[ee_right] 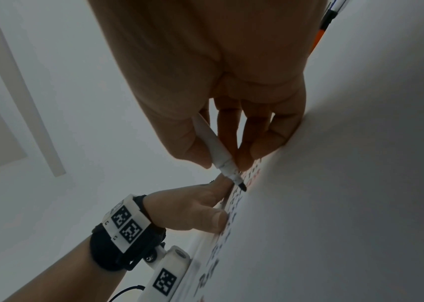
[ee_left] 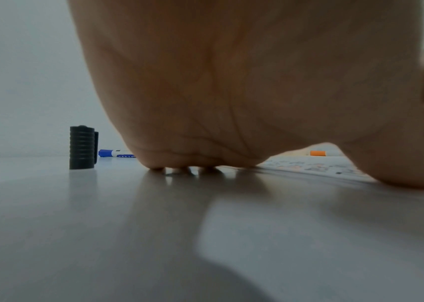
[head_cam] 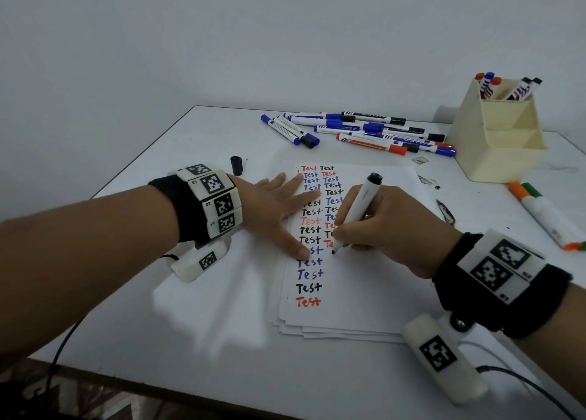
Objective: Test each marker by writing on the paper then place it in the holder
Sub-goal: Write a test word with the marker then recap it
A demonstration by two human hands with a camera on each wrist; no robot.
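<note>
Head view. The right hand (head_cam: 380, 226) grips an uncapped black marker (head_cam: 358, 209) in a writing hold, just right of centre of the frame. The tip sits at or just above the paper (head_cam: 364, 289), below the second column of words; contact cannot be confirmed. The left hand (head_cam: 279, 210) lies flat, fingers spread and straight, pressing the left edge of the paper stack at centre frame. To do this step well, keep the left hand pressing so the sheets do not slide, hold the tip at a steady slant, and write on the blank area under the second column, clear of the left thumb. A black cap (head_cam: 236, 165) stands on the table (head_cam: 158, 324) above the left wrist; recap before moving the marker to the holder (head_cam: 498, 134) at upper right, which already contains several markers. A pile of capped markers (head_cam: 364, 131) lies at upper centre. Readable writing: the word "Test" repeated in red, blue and black in two columns. Print on the marker barrels is too small to read.

Left wrist view. The palm of the left hand (ee_left: 231, 92) fills the upper frame, fingers resting on the table. The cap (ee_left: 82, 148) stands upright at left. No legible text.

Right wrist view. Thumb and fingers (ee_right: 187, 147) pinch the marker (ee_right: 218, 151) near its tip, at centre frame. Writing on the paper (ee_right: 361, 183) is blurred.
</note>
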